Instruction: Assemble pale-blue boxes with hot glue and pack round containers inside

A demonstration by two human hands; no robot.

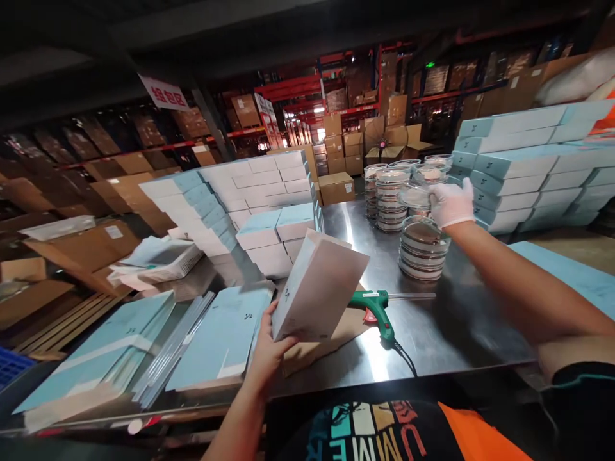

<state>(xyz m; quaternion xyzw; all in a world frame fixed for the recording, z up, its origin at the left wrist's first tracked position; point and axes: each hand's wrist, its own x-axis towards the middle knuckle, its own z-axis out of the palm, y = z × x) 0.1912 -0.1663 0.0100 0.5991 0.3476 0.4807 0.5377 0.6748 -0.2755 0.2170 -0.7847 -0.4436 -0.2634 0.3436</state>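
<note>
Left hand (266,349), bare, grips the lower corner of a pale box (319,288), fingers wrapped around its edge, and holds it tilted above the desk (446,326), one face turned toward the camera. The forearm rises from the bottom edge of the picture, just left of the green glue gun (377,307).

Right hand (449,203), in a white glove, reaches far out with the arm nearly straight, well beyond the glue gun. Its fingers close on a clear round lidded dish (416,192), lifted just above the nearest stack of dishes (423,246).

That nearest stack shows about four dishes. Behind it, farther from the glue gun, stand at least three more stacks of dishes (389,198); their exact count is hard to tell.

One glue gun lies on its side on the desk, nozzle pointing toward the right, its black cord (406,358) trailing to the near edge. A brown cardboard sheet (327,342) lies under the held box, touching the glue gun's handle.

Left of the glue gun lie two large flat light-blue sheets (221,339), with clear strips (173,352) between them. Beyond the glue gun and to its left rises a wall of white and blue boxes (250,192), too many to count. Far right of the glue gun, another pile of blue boxes (523,166) stands behind the dishes.
</note>
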